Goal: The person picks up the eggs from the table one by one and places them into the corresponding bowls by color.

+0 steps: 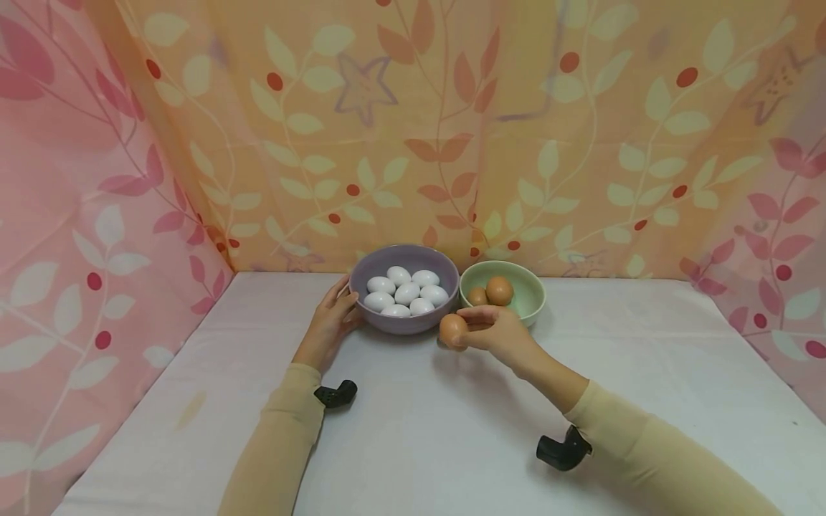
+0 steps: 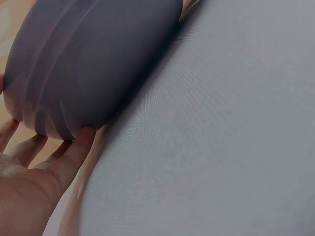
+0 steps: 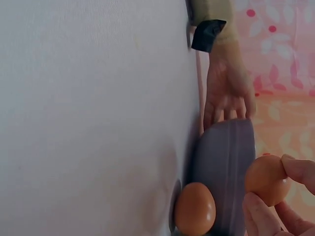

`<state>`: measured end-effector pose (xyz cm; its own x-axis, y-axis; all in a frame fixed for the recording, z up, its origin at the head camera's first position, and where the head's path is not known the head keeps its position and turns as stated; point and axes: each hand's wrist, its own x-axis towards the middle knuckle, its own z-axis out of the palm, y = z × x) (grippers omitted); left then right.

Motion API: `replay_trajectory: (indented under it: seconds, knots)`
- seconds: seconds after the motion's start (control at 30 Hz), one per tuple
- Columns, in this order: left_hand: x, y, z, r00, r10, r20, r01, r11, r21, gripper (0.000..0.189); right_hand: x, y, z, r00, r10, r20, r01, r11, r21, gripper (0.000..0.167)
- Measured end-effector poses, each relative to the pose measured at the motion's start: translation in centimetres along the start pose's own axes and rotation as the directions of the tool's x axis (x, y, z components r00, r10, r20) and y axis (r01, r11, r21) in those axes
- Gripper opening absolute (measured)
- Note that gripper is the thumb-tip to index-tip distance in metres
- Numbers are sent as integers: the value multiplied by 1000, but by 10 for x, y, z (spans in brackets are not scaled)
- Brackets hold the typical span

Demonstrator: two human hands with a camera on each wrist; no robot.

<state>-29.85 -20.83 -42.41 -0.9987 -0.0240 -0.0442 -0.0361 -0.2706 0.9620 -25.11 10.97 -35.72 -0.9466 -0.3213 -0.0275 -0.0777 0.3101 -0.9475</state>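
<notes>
In the head view a purple bowl (image 1: 403,326) holds several white eggs (image 1: 407,294). My left hand (image 1: 328,322) rests against its left side; in the left wrist view the extended fingers (image 2: 74,157) touch the bowl's outer wall. My right hand (image 1: 503,337) pinches a brown egg (image 1: 454,331) between thumb and fingertips, in front of the gap between the bowls. Another brown egg (image 3: 195,209) lies on the table beside the purple bowl in the right wrist view; the held egg largely hides it in the head view. Behind my right hand, a light green bowl (image 1: 537,301) contains two brown eggs (image 1: 500,291).
Both bowls stand side by side near the back edge of the white-covered table (image 1: 413,430). A patterned orange curtain (image 1: 413,143) hangs right behind them, with pink patterned cloth (image 1: 116,215) along the sides. Black wrist devices (image 1: 563,450) stick out from both sleeves.
</notes>
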Motion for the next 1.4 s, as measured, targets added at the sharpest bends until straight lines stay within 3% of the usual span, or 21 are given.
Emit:
replay_trajectory:
  seconds: [0.33, 0.67, 1.03, 1.4]
  knots:
    - [1, 0, 0, 1000, -7, 7, 7, 1000, -3, 62, 1, -1, -22, 999, -20, -32, 18, 998, -58, 54]
    - [0, 1, 0, 1000, -5, 6, 5, 1000, 0, 61, 4, -8, -52, 990, 16, -137, -31, 994, -103, 58]
    - [-2, 1, 2, 1000, 0, 8, 0, 1000, -9, 60, 19, 6, -83, 983, 74, -166, -95, 988, -118, 63]
    - [-3, 3, 2, 1000, -5, 11, 5, 1000, -5, 59, 33, 16, -94, 970, 106, -220, -134, 984, -117, 62]
